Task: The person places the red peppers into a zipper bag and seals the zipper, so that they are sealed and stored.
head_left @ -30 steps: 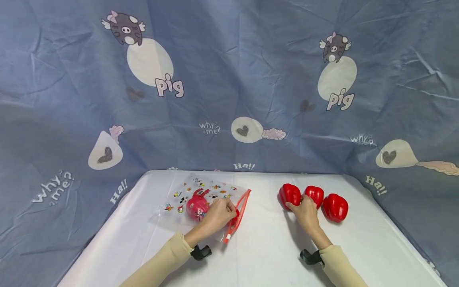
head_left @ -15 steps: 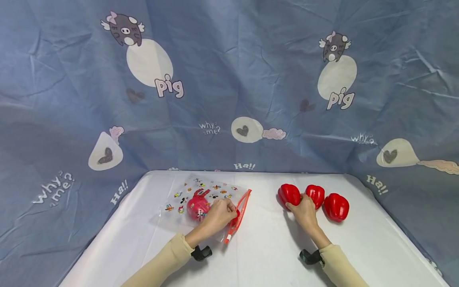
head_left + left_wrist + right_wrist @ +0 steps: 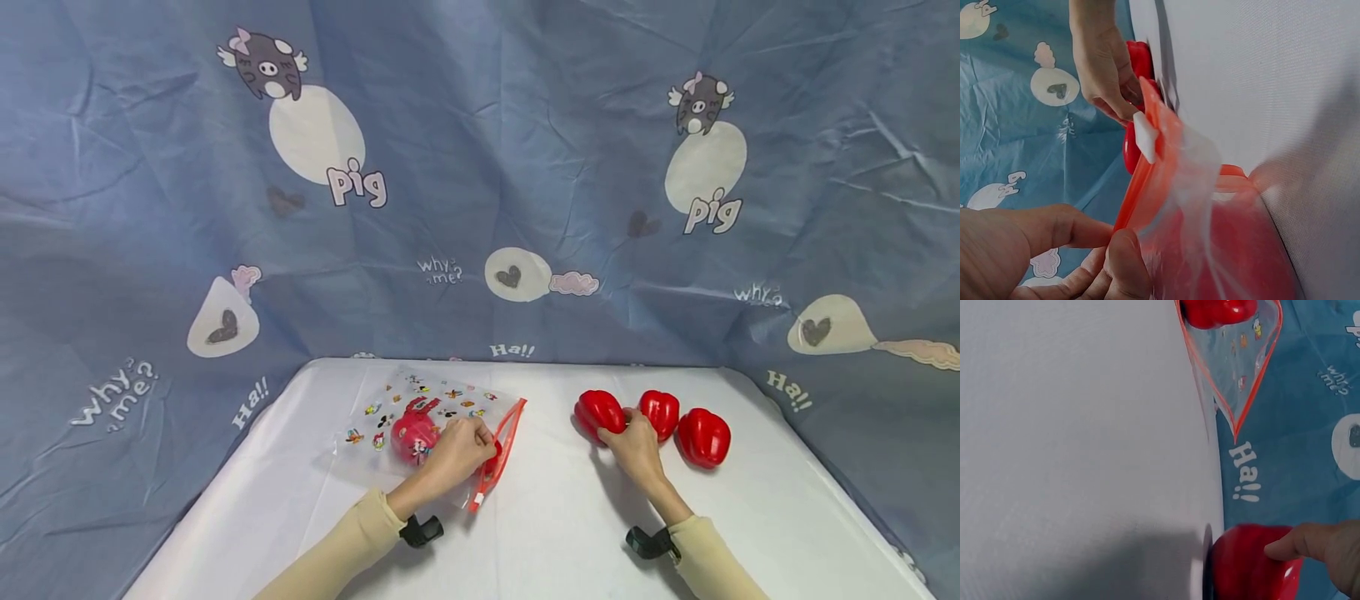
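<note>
My left hand pinches the rim of a clear zip bag printed with cartoon figures. An orange-red zip strip with a white slider edges the bag's mouth, which gapes in the right wrist view. A red, pepper-like thing lies inside the bag. On the right side of the table, my right hand grips the leftmost red bell pepper, its thumb against the side. Two more red bell peppers, a middle one and a right one, sit just beyond that hand.
A white cloth covers the table. Behind it hangs a blue curtain printed with pigs and words. Black wrist straps with cameras, one on the left wrist and one on the right, sit below the hands.
The leftmost bell pepper has shifted slightly left in my right hand, widening its gap from the middle one. My left hand and the bag stay about where they were.
</note>
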Demonstrator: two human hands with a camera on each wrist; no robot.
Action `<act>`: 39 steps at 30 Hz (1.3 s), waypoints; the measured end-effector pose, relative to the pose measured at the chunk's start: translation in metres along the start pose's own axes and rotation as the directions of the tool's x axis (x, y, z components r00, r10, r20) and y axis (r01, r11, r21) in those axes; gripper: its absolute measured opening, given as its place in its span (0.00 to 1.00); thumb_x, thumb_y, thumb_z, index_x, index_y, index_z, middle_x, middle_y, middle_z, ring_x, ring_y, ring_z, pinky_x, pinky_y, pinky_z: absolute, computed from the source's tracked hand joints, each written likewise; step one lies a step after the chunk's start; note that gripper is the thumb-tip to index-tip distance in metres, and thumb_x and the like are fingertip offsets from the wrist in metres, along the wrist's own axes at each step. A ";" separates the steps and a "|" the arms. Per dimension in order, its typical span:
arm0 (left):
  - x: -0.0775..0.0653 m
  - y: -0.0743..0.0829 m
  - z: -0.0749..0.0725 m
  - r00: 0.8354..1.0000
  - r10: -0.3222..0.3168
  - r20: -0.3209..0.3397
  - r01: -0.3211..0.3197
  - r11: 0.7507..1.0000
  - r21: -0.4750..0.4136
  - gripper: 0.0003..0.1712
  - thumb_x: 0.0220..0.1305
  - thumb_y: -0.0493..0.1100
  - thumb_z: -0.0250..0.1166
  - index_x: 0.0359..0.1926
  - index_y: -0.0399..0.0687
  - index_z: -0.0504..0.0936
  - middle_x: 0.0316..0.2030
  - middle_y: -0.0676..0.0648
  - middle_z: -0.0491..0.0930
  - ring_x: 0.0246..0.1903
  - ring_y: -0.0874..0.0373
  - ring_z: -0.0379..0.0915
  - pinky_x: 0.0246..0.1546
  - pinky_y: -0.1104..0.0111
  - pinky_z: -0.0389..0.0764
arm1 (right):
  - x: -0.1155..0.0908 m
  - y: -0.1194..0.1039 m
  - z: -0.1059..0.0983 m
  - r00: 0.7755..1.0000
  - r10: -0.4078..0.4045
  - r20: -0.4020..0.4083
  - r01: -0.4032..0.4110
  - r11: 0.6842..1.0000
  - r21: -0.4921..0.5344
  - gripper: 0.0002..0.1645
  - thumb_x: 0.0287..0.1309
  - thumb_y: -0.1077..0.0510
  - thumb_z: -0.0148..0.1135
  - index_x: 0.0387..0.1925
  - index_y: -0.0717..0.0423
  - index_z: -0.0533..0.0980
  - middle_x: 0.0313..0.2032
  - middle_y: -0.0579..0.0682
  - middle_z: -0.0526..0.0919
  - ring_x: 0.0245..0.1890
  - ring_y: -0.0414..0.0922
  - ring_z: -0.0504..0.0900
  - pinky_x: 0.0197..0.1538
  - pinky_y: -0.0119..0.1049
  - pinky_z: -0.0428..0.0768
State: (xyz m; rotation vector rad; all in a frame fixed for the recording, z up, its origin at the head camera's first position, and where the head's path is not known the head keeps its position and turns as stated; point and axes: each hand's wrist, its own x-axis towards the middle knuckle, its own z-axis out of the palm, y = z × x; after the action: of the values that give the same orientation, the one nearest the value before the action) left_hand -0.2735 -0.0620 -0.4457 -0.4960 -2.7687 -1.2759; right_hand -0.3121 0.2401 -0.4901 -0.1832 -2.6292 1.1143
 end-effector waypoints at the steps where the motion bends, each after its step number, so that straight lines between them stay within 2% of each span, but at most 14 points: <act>1: 0.000 0.000 0.000 1.000 -0.002 0.000 0.002 1.000 0.001 0.03 0.53 0.35 0.62 0.25 0.44 0.77 0.16 0.53 0.75 0.16 0.66 0.64 0.16 0.75 0.64 | 0.000 -0.001 0.000 1.000 0.000 0.001 0.000 1.000 0.002 0.37 0.50 0.58 0.67 0.57 0.77 0.67 0.48 0.71 0.79 0.44 0.61 0.80 0.48 0.55 0.80; 15: 0.000 0.002 0.000 1.000 0.009 -0.028 -0.009 1.000 0.011 0.04 0.51 0.33 0.63 0.23 0.44 0.77 0.15 0.54 0.74 0.16 0.67 0.63 0.15 0.76 0.63 | -0.007 -0.014 0.002 0.999 -0.001 0.032 0.000 1.000 0.028 0.37 0.49 0.59 0.66 0.58 0.75 0.67 0.48 0.69 0.79 0.44 0.58 0.80 0.48 0.52 0.80; 24: 0.000 0.002 -0.001 0.999 0.005 -0.036 -0.004 1.000 0.025 0.03 0.51 0.34 0.62 0.24 0.44 0.77 0.16 0.53 0.74 0.16 0.66 0.63 0.16 0.75 0.65 | -0.011 -0.024 0.001 0.998 -0.027 0.061 0.023 0.998 0.053 0.37 0.48 0.58 0.65 0.58 0.74 0.68 0.49 0.69 0.79 0.47 0.59 0.79 0.52 0.53 0.77; 39: -0.001 0.003 -0.003 1.000 -0.010 -0.020 0.009 1.000 -0.014 0.03 0.52 0.35 0.62 0.24 0.44 0.77 0.16 0.53 0.73 0.15 0.66 0.63 0.15 0.75 0.62 | -0.026 -0.042 0.006 0.991 -0.069 0.115 0.060 0.995 0.079 0.34 0.46 0.60 0.67 0.55 0.71 0.71 0.43 0.63 0.82 0.40 0.52 0.80 0.45 0.46 0.80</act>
State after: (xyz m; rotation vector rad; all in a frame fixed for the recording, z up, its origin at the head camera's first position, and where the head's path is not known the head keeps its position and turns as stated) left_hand -0.2719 -0.0625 -0.4419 -0.4691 -2.7513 -1.2955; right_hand -0.2892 0.2009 -0.4692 -0.0167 -2.6685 1.2353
